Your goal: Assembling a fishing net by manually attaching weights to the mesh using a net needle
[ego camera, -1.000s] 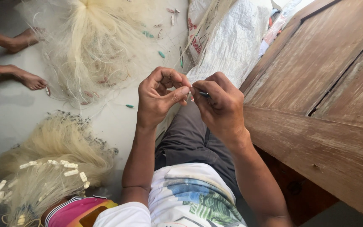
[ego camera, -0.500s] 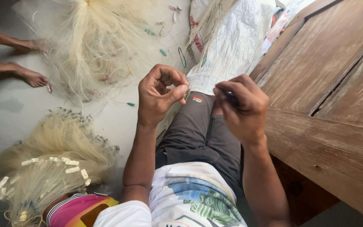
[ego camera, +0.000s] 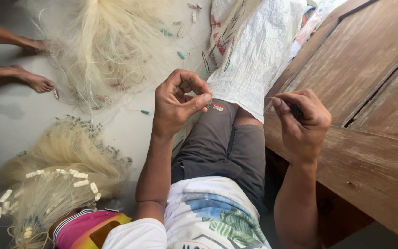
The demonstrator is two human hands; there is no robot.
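My left hand [ego camera: 179, 102] is raised over my knee, thumb and fingertips pinched on a fine strand of pale fishing net. My right hand [ego camera: 301, 121] is off to the right near the wooden door, fingers closed on a small dark netting needle with a thin line [ego camera: 269, 97] running from it toward the left hand. Below the hands lie my grey shorts [ego camera: 226, 147] and a white woven sack [ego camera: 254, 55] over my leg.
A heap of pale fishing net [ego camera: 102, 50] lies at the top left, and another heap with white floats [ego camera: 56, 180] at the lower left. Another person's bare feet [ego camera: 35, 64] rest at the left edge. A wooden door [ego camera: 369, 92] fills the right. A pink and yellow object [ego camera: 86, 228] sits at the bottom.
My right hand has drawn away from the left hand to the right, pulling the thin line out. The left hand has stayed almost where it was.
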